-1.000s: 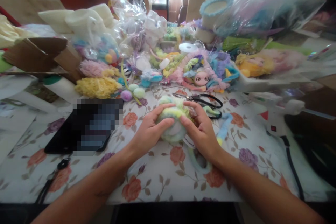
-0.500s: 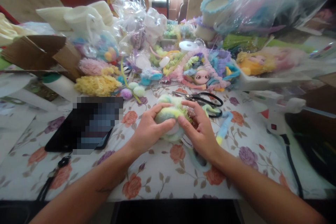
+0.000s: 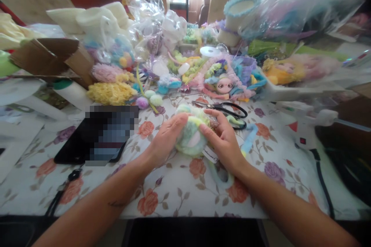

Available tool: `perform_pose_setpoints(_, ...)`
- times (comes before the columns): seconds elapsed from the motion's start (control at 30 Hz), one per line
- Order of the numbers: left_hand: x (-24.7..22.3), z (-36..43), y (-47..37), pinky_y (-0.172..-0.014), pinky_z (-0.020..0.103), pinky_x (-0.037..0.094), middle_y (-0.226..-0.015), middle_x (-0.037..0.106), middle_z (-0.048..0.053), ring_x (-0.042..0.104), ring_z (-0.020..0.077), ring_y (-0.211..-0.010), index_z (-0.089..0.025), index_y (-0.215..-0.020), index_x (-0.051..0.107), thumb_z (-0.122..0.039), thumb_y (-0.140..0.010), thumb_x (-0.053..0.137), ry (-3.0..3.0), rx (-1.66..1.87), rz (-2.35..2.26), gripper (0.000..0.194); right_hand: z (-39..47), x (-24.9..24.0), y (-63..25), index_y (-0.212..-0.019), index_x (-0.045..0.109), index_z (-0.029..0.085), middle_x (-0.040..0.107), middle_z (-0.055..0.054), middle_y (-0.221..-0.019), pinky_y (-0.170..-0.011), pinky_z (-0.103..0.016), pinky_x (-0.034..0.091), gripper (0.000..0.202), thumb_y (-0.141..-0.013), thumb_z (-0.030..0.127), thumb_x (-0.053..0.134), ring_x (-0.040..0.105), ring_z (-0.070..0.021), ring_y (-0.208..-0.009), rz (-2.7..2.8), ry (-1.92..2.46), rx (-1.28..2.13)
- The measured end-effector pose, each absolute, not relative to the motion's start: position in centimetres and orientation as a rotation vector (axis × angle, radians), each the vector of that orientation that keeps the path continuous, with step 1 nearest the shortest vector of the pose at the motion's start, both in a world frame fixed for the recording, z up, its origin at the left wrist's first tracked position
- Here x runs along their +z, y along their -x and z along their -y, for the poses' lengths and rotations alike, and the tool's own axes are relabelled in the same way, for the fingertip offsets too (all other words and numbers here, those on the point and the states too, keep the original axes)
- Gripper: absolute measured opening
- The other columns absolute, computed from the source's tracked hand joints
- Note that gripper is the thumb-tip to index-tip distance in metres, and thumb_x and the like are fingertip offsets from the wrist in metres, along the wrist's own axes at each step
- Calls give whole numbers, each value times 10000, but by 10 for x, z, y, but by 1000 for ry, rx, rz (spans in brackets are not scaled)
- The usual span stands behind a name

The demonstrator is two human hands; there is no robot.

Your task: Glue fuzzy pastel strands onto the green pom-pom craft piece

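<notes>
Between my two hands is a fuzzy, pale green and yellow plush piece (image 3: pixel 191 139), held just above the flowered tablecloth. My left hand (image 3: pixel 169 133) grips its left side, fingers mostly behind it. On the opposite side, my right hand (image 3: pixel 222 139) holds it with thumb in front and fingers curled round the back. A white paper tag (image 3: pixel 210 154) with dark lettering sticks out below the right thumb. A soft blue-green strip (image 3: pixel 222 179) loops out under the right wrist. Black-handled scissors (image 3: pixel 232 109) lie just behind my right hand, beside a blue fuzzy strip (image 3: pixel 249 137).
At left lies a dark phone or tablet (image 3: pixel 75 139) with a blurred-out screen. A white glue gun (image 3: pixel 307 123) with a black cord stands at right. Behind are yellow yarn (image 3: pixel 111 93), pompoms (image 3: pixel 142 103), a doll face (image 3: pixel 224 85), a cardboard box (image 3: pixel 43 58) and plastic bags (image 3: pixel 174 27).
My left thumb has moved up and left off the plush front, uncovering more of it. The tag shows more fully. The whole view has shifted slightly.
</notes>
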State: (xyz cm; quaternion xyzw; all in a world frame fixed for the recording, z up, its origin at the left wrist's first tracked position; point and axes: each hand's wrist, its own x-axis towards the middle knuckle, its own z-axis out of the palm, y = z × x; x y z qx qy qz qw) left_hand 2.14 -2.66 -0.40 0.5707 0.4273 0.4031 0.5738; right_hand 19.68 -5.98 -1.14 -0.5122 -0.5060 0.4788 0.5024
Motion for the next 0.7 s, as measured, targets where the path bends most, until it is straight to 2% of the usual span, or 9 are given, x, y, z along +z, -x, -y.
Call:
perform_pose_setpoints(0.13, -2, 27, -21, -972, 363, 569, -1146, 789, 50, 722, 273, -1100, -231, -1155, 753, -520, -745, 907, -1601, 964, -1121, 524, 60, -10, -197, -1298, 584, 250, 566, 29, -820, -520, -279, 348, 447, -942, 492, 704, 471, -137, -620, 1208, 1274, 1150)
perform_pose_setpoints(0.2, -2, 27, -22, -956, 345, 568, -1109, 798, 42, 728, 252, -1061, -228, -1103, 767, -527, -821, 852, -1618, 993, -1125, 420, 60, -10, -197, -1287, 582, 245, 574, 34, -812, -519, -274, 352, 444, -945, 503, 701, 479, -133, -617, 1182, 1255, 1199)
perform_pose_setpoints(0.27, -4, 27, -22, -875, 318, 576, -1049, 799, 37, 727, 228, -983, -222, -1056, 774, -563, -914, 752, -1581, 1003, -1121, 370, 59, -10, -196, -1281, 567, 246, 594, 40, -794, -520, -272, 371, 463, -938, 521, 712, 494, -132, -608, 1132, 1203, 1285)
perform_pose_setpoints(0.33, -7, 26, -22, -830, 302, 572, -1032, 798, 33, 720, 216, -950, -222, -1047, 779, -579, -965, 683, -1565, 1006, -1129, 378, 58, -11, -196, -1288, 554, 252, 609, 47, -776, -520, -273, 390, 510, -907, 526, 755, 499, -132, -593, 1089, 1160, 1349)
perform_pose_setpoints(0.5, -9, 25, -21, -841, 301, 555, -1024, 792, 36, 706, 212, -955, -222, -1061, 783, -576, -1039, 553, -1641, 1015, -1171, 423, 57, -15, -197, -1289, 578, 268, 637, 49, -773, -538, -285, 440, 552, -843, 473, 831, 530, -141, -586, 1069, 1186, 1357)
perform_pose_setpoints(0.6, -8, 25, -19, -888, 315, 557, -1074, 795, 53, 713, 223, -1017, -218, -1144, 767, -541, -1080, 464, -1679, 1043, -1260, 448, 56, -16, -198, -1282, 591, 274, 659, 40, -781, -570, -303, 483, 541, -835, 464, 828, 591, -164, -619, 998, 1187, 1389)
perform_pose_setpoints(0.7, -8, 26, -16, -988, 356, 545, -1260, 766, 85, 696, 247, -1169, -234, -1344, 699, -525, -1086, 467, -1785, 1169, -1393, 453, 51, -18, -198, -1242, 596, 272, 680, 31, -811, -578, -302, 509, 551, -787, 457, 847, 639, -178, -662, 847, 1178, 1392)
